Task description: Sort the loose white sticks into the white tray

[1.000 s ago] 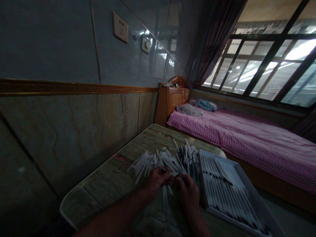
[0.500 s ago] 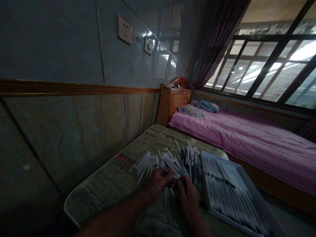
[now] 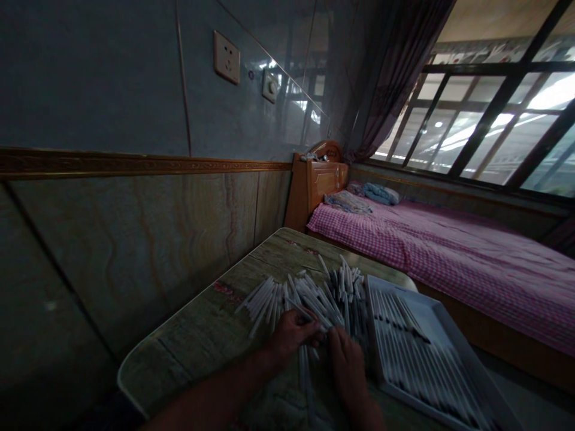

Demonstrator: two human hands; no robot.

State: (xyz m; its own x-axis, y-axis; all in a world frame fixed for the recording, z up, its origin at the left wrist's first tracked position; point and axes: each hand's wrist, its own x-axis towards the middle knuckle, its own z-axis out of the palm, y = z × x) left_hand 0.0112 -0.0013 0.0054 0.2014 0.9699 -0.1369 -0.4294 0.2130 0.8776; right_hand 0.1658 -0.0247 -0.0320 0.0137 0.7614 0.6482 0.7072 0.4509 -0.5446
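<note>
Barely a shift from a moment ago: left hand [image 3: 291, 338] and right hand [image 3: 348, 366] close together, fingers [image 3: 339, 347] curled down into a heap of loose white sticks [image 3: 314, 296], any grip impossible to tell. Just beside, a white tray [image 3: 453, 341] of rowed sticks [image 3: 404, 341], on the tabletop [image 3: 188, 341]; farther off, a pink gingham bed [image 3: 449, 263].

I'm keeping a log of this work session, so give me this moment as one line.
left hand: fingers curled at loose white tubes | right hand: against same pile | white tray: tubes in rows | table: bears pile, tray
</note>
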